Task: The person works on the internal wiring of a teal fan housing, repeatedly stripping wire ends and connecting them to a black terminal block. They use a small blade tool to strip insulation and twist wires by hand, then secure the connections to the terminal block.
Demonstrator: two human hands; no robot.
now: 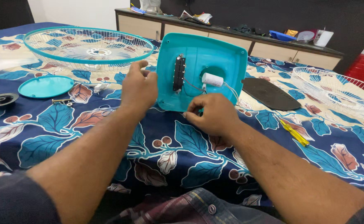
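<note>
Here, a teal fan base (215,62) stands tilted upright on the leaf-print tablecloth (57,124), underside facing the worker so its wiring shows. The left hand (139,87) clasps its edge to steady it; the right hand (213,114) pinches at its lower rim.

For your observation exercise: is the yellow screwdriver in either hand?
No, the screwdriver lies on the cloth, apart from the right hand.
</note>
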